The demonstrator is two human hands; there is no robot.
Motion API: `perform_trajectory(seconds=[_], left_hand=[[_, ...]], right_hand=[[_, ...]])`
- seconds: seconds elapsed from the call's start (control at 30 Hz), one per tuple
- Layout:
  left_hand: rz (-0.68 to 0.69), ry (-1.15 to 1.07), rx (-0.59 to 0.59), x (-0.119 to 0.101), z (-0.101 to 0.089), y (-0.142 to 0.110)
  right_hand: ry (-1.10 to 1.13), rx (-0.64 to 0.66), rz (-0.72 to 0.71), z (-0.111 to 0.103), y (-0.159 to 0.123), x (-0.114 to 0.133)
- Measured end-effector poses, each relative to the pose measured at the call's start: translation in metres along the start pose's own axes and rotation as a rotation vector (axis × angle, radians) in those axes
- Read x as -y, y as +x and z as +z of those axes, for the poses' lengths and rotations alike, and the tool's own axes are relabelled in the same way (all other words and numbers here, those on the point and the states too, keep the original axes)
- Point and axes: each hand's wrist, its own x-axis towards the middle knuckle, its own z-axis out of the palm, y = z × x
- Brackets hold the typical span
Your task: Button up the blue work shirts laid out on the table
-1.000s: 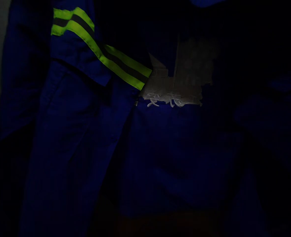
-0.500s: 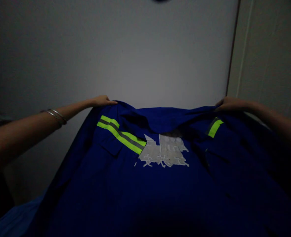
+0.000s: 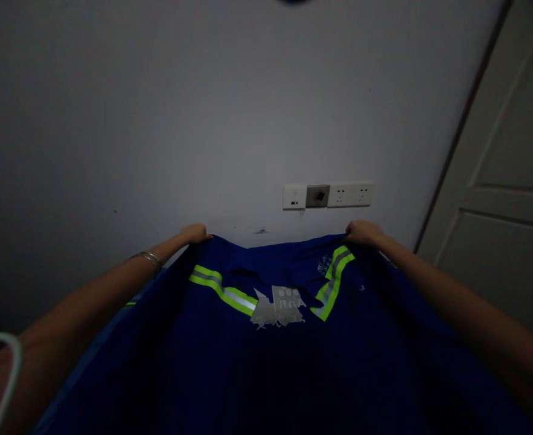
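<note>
A blue work jacket (image 3: pixel 266 362) with yellow-green reflective stripes (image 3: pixel 223 291) and a pale printed patch (image 3: pixel 279 307) is held stretched out in front of me. My left hand (image 3: pixel 194 233) is closed on the jacket's far left edge, a thin bracelet (image 3: pixel 148 258) on that wrist. At the far right edge, my right hand (image 3: pixel 362 232) is closed on the cloth. Both arms reach forward, with the garment spread between them and down toward me.
A plain grey wall (image 3: pixel 157 121) stands close ahead. A row of wall sockets (image 3: pixel 328 196) sits just above the hands. A white panelled door (image 3: pixel 506 199) is at the right. A white cord (image 3: pixel 8 374) loops at the lower left.
The jacket filled the dark view a second ago; it has since dropped lower and away. My hands have moved closer together, and the sockets have come into sight.
</note>
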Motion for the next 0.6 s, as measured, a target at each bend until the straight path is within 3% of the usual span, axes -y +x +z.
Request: perform_trajectory(seconds=[0.1, 0.27, 0.4, 0.6], left_hand=[[-0.018, 0.069, -0.029, -0.009, 0.019, -0.003], [-0.048, 0.153, -0.115, -0.015, 0.045, -0.014], [-0.093, 0.192, -0.117, -0.019, 0.050, -0.016], [-0.101, 0.202, -0.024, -0.033, 0.056, -0.023]], right_hand=[[-0.085, 0.021, -0.045, 0.014, 0.003, 0.014], [-0.229, -0.095, -0.065, 0.027, -0.002, 0.031], [-0.263, -0.125, -0.057, 0.030, -0.005, 0.038], [-0.255, -0.083, -0.072, 0.043, -0.009, 0.051]])
